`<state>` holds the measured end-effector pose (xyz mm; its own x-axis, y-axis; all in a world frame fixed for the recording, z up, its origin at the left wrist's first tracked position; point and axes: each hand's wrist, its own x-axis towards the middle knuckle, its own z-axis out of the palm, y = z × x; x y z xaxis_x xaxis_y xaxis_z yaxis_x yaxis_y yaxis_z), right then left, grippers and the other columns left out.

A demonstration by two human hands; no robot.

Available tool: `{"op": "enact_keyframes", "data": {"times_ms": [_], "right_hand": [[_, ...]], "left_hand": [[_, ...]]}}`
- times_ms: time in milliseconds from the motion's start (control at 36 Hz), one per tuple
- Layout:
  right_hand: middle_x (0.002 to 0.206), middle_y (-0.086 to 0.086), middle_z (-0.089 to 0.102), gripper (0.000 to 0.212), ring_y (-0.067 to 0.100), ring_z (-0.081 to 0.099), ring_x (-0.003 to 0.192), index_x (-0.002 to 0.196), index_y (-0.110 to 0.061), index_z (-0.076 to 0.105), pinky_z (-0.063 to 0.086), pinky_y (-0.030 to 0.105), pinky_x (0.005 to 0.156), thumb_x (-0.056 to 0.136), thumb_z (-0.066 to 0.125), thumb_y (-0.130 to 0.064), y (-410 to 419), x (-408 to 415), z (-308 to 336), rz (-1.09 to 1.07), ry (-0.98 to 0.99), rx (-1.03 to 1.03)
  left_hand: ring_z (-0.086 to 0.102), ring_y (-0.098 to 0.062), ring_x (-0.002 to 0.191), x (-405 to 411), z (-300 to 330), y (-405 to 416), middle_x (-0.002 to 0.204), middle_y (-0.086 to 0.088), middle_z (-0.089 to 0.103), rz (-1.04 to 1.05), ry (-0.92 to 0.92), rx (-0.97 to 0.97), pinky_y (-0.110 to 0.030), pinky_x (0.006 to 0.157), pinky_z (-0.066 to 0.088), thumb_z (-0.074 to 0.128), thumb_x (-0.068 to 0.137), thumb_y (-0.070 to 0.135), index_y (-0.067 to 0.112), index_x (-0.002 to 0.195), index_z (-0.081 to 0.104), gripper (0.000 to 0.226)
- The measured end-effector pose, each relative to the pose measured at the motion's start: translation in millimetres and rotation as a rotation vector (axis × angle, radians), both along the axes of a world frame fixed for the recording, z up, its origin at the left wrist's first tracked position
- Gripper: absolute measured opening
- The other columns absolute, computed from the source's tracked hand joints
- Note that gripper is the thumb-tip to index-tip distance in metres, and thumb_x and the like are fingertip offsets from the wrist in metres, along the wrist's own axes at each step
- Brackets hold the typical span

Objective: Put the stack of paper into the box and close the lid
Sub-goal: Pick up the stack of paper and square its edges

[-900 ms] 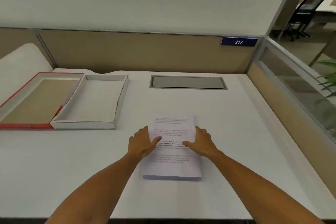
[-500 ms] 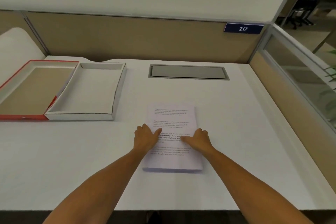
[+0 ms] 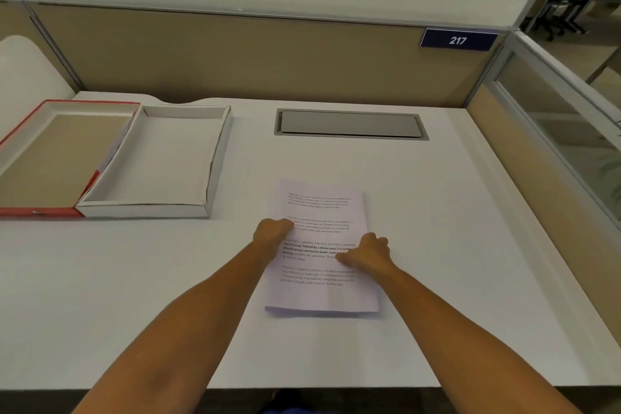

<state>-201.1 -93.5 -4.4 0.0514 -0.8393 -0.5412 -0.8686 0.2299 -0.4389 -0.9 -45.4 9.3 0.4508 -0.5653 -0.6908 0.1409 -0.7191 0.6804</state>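
While both hands clamped on paper stack side edges: bare desk btwn stack & open box.

A white desk carries a stack of paper near its middle, an open white box at left with its red-edged lid touching alongside.

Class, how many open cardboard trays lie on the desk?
2: the red-edged tray at far left, and the white tray touching its right side. None seems hidden.
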Motion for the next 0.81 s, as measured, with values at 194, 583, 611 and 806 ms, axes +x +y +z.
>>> {"op": "enact_keyframes", "data": {"times_ms": [194, 583, 611, 806], "right_hand": [[0.135, 0.017, 0.041, 0.084, 0.033, 0.047, 0.126, 0.133, -0.005, 0.043, 0.046, 0.039, 0.105, 0.071, 0.082, -0.045, 0.2, 0.0, -2.1, -0.016, -0.002, -0.008], [0.139, 0.017, 0.039, 0.097, 0.033, 0.044, 0.129, 0.139, -0.005, 0.036, 0.042, 0.041, 0.108, 0.068, 0.086, -0.047, 0.1, -4.8, -5.8, -0.056, -0.051, -0.014], [0.138, 0.017, 0.039, 0.098, 0.033, 0.043, 0.129, 0.139, -0.005, 0.036, 0.042, 0.041, 0.108, 0.067, 0.087, -0.047, 0.6, -5.4, -6.6, -0.055, -0.058, -0.018], [0.139, 0.014, 0.036, 0.099, 0.031, 0.042, 0.129, 0.14, -0.005, 0.034, 0.043, 0.039, 0.104, 0.067, 0.087, -0.045, -1.6, -8.4, -7.9, -0.057, -0.074, -0.011]], "left_hand": [[0.056, -0.033, 0.112, -1.5, 6.0, -5.3, 0.12, -0.014, 0.057, 0.055, 0.048, 0.03, -0.042, 0.09, 0.05, 0.062, 0.088, 0.025, 0.003, 0.13, 0.052, 0.048], [0.073, -0.04, 0.087, 1.6, 4.3, 2.0, 0.102, -0.022, 0.073, 0.039, 0.142, -0.125, -0.054, 0.079, 0.06, 0.08, 0.077, 0.002, -0.007, 0.113, 0.064, 0.041], [0.073, -0.039, 0.085, 1.7, 4.0, 2.4, 0.1, -0.021, 0.073, 0.035, 0.139, -0.134, -0.053, 0.076, 0.061, 0.079, 0.077, 0.003, -0.006, 0.113, 0.064, 0.04], [0.074, -0.028, 0.081, -7.0, 5.7, 4.2, 0.106, -0.009, 0.071, -0.071, 0.062, -0.258, -0.039, 0.06, 0.062, 0.073, 0.085, 0.015, 0.011, 0.114, 0.055, 0.034]]}}
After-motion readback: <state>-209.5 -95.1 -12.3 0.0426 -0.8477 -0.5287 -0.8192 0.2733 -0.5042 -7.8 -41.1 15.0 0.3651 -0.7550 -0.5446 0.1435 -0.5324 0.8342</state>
